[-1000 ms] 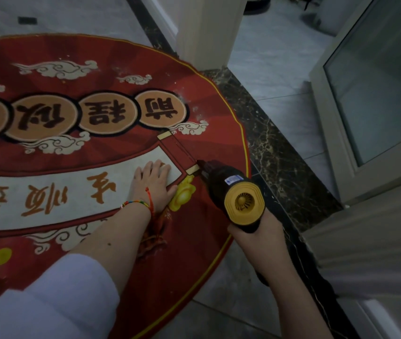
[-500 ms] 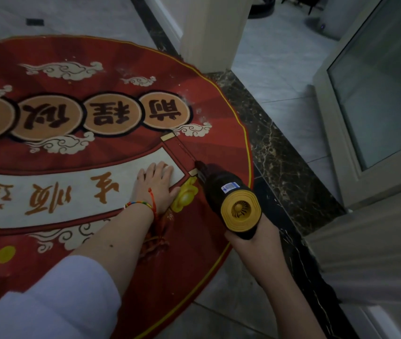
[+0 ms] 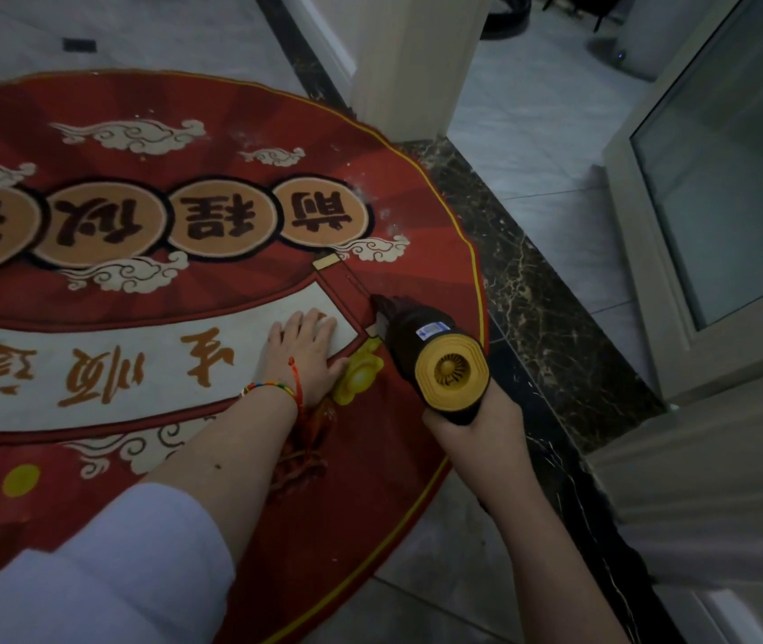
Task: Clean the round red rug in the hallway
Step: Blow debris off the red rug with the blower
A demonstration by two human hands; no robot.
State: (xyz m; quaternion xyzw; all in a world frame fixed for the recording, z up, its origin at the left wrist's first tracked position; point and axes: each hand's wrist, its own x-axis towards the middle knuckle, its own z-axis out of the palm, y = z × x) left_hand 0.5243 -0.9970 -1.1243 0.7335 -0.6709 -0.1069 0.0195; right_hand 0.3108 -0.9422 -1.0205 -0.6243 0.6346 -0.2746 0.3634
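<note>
Under both hands lies the round red woven rug with a thin yellow rim (image 3: 212,188), flat on pale floor tiles, its right edge running along a dark marbled stone strip (image 3: 551,309). Left hand (image 3: 301,353) is spread, fingers straight, palm pressing the cream banner part of the rug just beside the tool. Right hand (image 3: 474,432) is wrapped round the grip of a black handheld vacuum w/ a yellow fan-vent rear cap (image 3: 435,360); its dark nozzle tip touches the pile just ahead of the left fingertips.

Step in hand, as I read it: sucking dust from the rug's right portion. White specks (image 3: 361,195) sit further out from the nozzle, near the rug's far-right edge, close to a pale wall corner post (image 3: 409,62).

To do it well, imo: keep the left palm flat and close so the pile doesn't ruck or lift w/ suction. Hold the nozzle low, angled, in contact. Work slow overlapping strokes away from the pinning hand toward the specks, then along the rim. Shift the left hand w/ each pass, never under the nozzle.
</note>
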